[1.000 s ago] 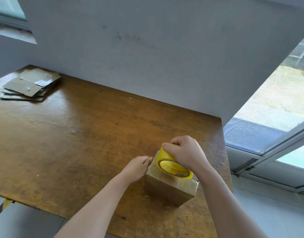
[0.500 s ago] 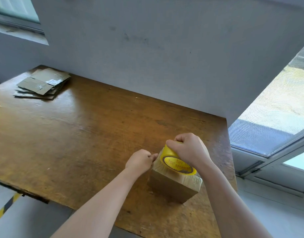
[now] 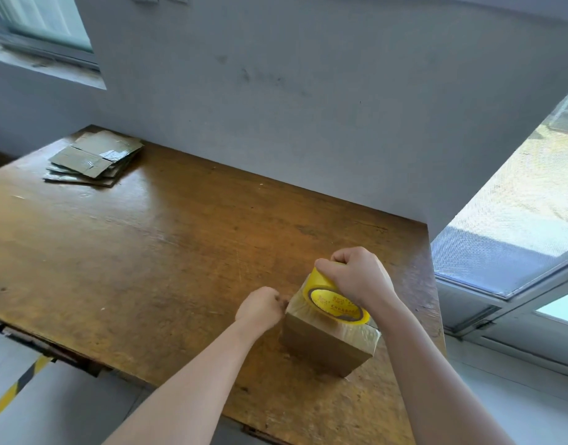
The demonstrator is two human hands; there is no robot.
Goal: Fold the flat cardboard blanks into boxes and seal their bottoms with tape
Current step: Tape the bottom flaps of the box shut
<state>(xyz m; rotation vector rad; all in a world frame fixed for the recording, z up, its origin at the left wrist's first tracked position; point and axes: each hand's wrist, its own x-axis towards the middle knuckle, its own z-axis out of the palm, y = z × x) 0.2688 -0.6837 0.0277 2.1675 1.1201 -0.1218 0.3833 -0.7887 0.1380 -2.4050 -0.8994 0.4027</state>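
A small folded cardboard box stands near the table's right front edge, its upper face glossy with tape. On top of it lies a yellow tape roll, gripped from above by my right hand. My left hand is curled at the box's upper left edge, fingers bunched against it; what they pinch is hidden. A stack of flat cardboard blanks lies at the far left corner of the table.
The wooden table runs along a grey wall at the back. Its right edge borders a low window. Grey floor with a yellow-black striped strip lies past the table's front left edge.
My left hand has closed into a tighter fist against the box's left edge. The right hand stays on the tape roll. The view has shifted, so the blanks appear further right.
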